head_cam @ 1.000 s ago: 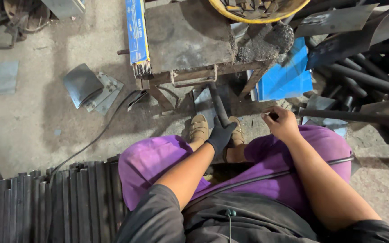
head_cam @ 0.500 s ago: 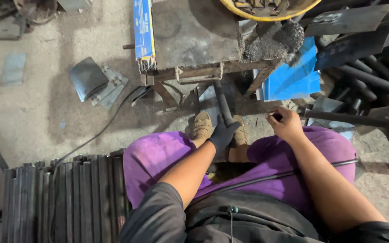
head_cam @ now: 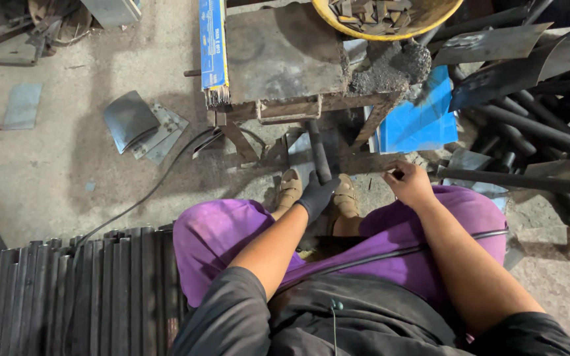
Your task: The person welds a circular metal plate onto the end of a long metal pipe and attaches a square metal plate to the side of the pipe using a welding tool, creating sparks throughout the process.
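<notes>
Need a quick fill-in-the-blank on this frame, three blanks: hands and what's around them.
1. The left hand wears a ____ glove and grips a dark metal bar.
2. The right hand is ____, with no glove.
3. The bowl of metal scraps at the top has a ____ rim.

Missing words: black; bare; yellow

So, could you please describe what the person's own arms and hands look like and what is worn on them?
The left hand wears a snug black work glove that ends at the wrist; the forearm above it is bare. The right hand is ungloved, with a bare forearm too. Both upper arms are covered by the short sleeves of a dark grey shirt. No watch, ring or bracelet shows.
</notes>
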